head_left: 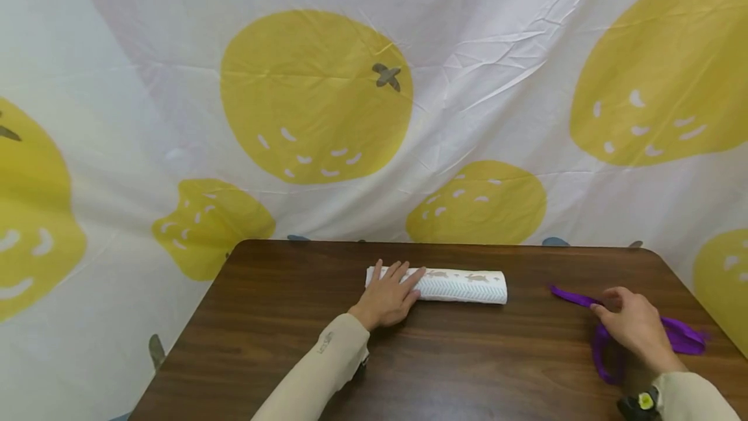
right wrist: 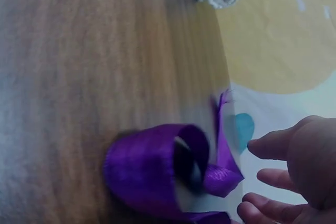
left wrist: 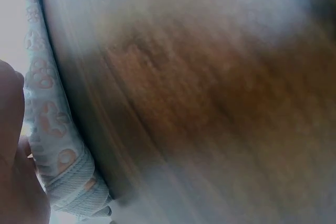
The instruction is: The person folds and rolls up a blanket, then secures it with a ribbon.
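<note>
A white cloth [head_left: 464,286], rolled into a cylinder and printed with brown turtles and a blue-green zigzag band, lies across the far part of the table. My left hand [head_left: 387,297] rests on its left end with the fingers spread. In the left wrist view the roll [left wrist: 50,114] runs along the left side beside that hand. Over at the right, a purple ribbon [head_left: 682,336] lies in loose loops. Just above it is my right hand [head_left: 634,323], thumb and fingers apart; the right wrist view shows a gap between this hand [right wrist: 310,166] and the ribbon [right wrist: 142,166].
The brown wooden table [head_left: 280,336] has rounded far corners. Behind it hangs a white curtain [head_left: 175,83] with yellow fruit prints, close to the table's far edge. A dark wrist device [head_left: 639,403] sits by the right sleeve.
</note>
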Action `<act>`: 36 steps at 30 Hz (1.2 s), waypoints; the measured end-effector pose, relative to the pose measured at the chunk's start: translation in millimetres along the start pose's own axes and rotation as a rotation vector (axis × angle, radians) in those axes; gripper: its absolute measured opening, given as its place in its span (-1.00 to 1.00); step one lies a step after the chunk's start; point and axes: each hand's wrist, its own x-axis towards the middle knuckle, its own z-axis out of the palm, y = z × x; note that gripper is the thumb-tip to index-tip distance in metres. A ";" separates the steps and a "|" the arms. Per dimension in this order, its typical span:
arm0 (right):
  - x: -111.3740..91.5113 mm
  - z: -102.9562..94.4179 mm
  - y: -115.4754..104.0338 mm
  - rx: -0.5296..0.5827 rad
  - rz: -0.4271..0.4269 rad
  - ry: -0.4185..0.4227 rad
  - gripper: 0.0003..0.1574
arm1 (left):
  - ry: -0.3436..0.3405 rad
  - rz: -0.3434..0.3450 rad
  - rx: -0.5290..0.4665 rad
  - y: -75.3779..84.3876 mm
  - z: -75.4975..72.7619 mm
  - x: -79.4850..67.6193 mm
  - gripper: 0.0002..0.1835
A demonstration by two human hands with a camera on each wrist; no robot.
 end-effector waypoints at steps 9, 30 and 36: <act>-3.5 3.7 8.9 -0.019 0.076 -0.093 -0.31 | 0.013 -0.024 -0.017 3.3 -4.6 -0.1 -0.45; -16.6 0.8 -33.7 0.130 0.015 -0.158 -0.67 | 0.042 -0.040 -0.087 3.5 -8.8 0.3 -0.46; -28.4 3.1 -67.0 0.240 -0.028 -0.221 -0.71 | 0.076 -0.021 -0.120 6.6 -14.1 0.0 -0.45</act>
